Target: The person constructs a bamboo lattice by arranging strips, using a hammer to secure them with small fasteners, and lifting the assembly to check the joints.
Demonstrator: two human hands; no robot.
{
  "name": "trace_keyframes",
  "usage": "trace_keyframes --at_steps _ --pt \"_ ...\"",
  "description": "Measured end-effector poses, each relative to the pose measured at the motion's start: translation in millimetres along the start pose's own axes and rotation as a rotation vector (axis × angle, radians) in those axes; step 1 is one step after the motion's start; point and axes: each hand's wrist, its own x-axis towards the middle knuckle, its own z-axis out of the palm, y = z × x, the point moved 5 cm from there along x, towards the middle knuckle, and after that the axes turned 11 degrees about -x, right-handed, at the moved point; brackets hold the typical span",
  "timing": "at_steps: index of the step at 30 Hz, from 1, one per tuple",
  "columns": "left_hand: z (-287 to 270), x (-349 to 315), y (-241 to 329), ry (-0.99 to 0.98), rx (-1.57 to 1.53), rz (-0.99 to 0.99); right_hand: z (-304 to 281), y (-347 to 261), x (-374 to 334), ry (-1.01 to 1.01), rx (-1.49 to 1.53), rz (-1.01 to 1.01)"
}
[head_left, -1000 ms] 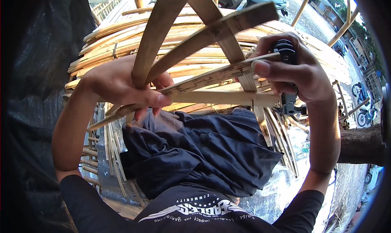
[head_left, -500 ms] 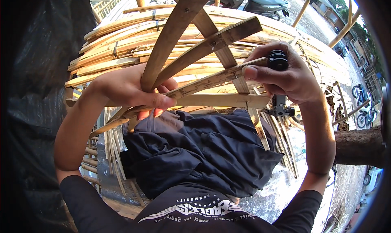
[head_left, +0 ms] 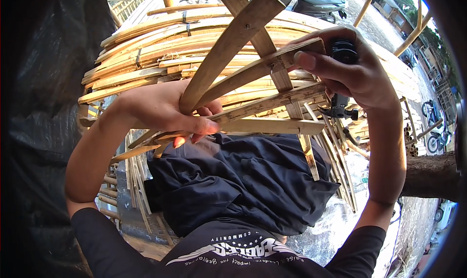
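Several flat bamboo slats fan out from my left hand (head_left: 170, 105), whose thumb and fingers are closed around their converging ends. The widest slat (head_left: 233, 42) rises toward the upper right. Below it, my right hand (head_left: 352, 71) pinches the far end of another slat (head_left: 250, 77), thumb on top. Two lower slats, a mottled one (head_left: 265, 102) and a pale one (head_left: 272, 126), point right beneath that hand. A cross slat (head_left: 262, 41) runs behind the fan, with small nail-like dots at some crossings. A black knob with a grey bracket (head_left: 339, 105) shows by my right hand; its attachment is hidden.
Stacked bamboo strips (head_left: 131, 59) tied with black bands lie beyond the fan. Dark cloth (head_left: 233, 181) covers my lap, with thin sticks (head_left: 343, 166) to its right. A black sheet (head_left: 48, 132) hangs left; a log (head_left: 430, 176) juts in right. Motorcycles stand farther off.
My right hand has shifted up from the mottled slat's end to the end of the slat above it. The fan and my left hand have moved slightly right.
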Motion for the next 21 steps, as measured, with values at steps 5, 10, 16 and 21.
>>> trace_keyframes --at_steps 5,10,16,21 --pt "-2.2 3.2 -7.8 -0.005 0.031 -0.020 -1.0 2.0 1.0 -0.043 0.015 -0.018" --pt "5.7 2.8 -5.0 0.012 -0.092 0.056 -1.8 -0.3 -3.5 -0.008 0.014 -0.094" --pt "0.5 6.9 -19.7 -0.022 -0.024 0.302 -1.2 1.9 -3.9 0.005 0.007 -0.083" --pt "-1.9 4.9 -25.4 -0.018 -0.063 0.272 1.6 1.4 -3.2 0.018 0.018 -0.061"
